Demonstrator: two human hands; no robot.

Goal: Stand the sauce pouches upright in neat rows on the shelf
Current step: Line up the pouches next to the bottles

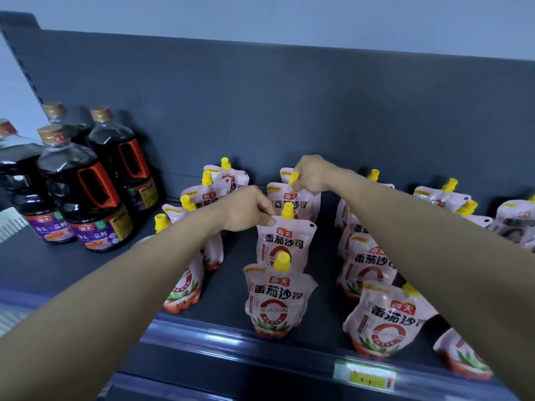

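Nearest, a glossy price rail [231, 340] with a yellow-green tag [365, 377] edges the matte dark shelf [228, 287]. On the shelf stand soft pink-and-white plastic pouches [278, 302], each pear-shaped, red at the base, with black lettering and a yellow cap, set in rows running front to back; the centre row stands upright, the right-hand front pouch [388, 319] leans left. Both bare forearms reach in from the near corners. The left hand [246, 209], palm down, pinches the top left corner of the second centre pouch [285, 241] beside its cap. Farther back, the right hand [312, 175] is clenched around the neck of the third centre pouch [289, 198], its cap protruding from the fist. At far left stand dark glossy bottles [84, 192] with red handles and gold caps, against a flat grey back panel [289, 96].
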